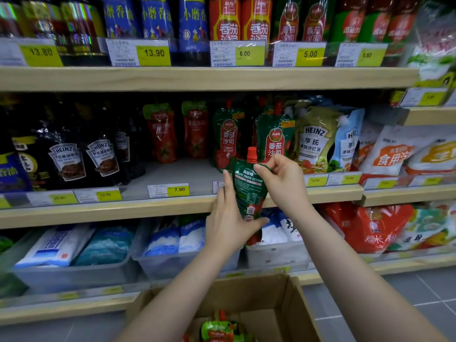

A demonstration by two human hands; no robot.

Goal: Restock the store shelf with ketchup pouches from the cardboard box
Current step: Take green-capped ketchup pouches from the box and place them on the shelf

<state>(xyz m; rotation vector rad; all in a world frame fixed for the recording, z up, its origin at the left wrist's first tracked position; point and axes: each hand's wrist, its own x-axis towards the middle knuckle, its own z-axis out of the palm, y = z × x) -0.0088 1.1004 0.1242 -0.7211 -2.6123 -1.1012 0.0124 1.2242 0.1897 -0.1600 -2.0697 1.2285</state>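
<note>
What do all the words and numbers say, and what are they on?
"TOMATO KETCHUP": green spouted ketchup pouch with red cap, held by left hand and right hand.
"HEINZ": black sauce pouch.
"HEINZ": olive-green dressing pouch.
"13.90": yellow top-shelf price tag.
"6.00": yellow tag.
"5.00": yellow tag.
"7.90": yellow middle-shelf tag.
Small print on the pouch's back: too small to read.

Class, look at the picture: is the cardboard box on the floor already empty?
No: the cardboard box still holds pouches, whose green and red tops show at its bottom.
</note>
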